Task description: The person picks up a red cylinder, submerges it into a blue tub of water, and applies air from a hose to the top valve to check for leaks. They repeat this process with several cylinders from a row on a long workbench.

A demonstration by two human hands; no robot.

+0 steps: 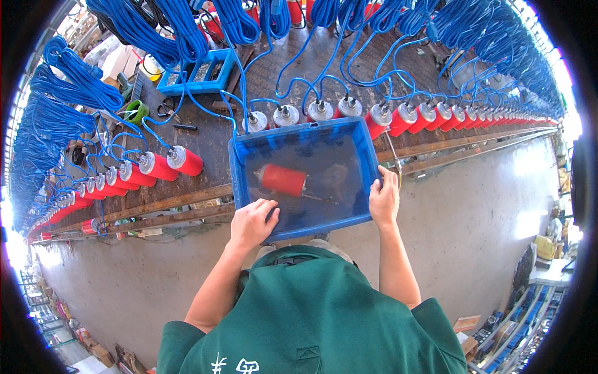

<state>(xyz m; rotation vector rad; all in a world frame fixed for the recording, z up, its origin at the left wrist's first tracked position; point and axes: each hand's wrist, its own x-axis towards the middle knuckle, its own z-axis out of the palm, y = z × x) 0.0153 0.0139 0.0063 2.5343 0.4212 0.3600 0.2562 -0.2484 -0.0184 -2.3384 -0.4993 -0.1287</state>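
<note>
A blue plastic tub (324, 228) is in front of my body, its far side against the bench edge. Inside lies a red cylinder (283, 180) on its side, with a thin rod (319, 199) beside it. The dark contents look like water, though I cannot tell for sure. My left hand (252, 222) grips the near left part of the rim, fingers curled over it. On the right side wall, my right hand (384, 196) is closed round the rim with the thumb inside. The fingers under the tub are hidden.
Red cylinders with silver caps (185, 160) line the bench edge on both sides, each with a blue cable. Coiled blue cables (233, 22) hang above the dark bench (274, 68). A small blue tray (218, 78) and a green tape roll (134, 113) stand at the back left.
</note>
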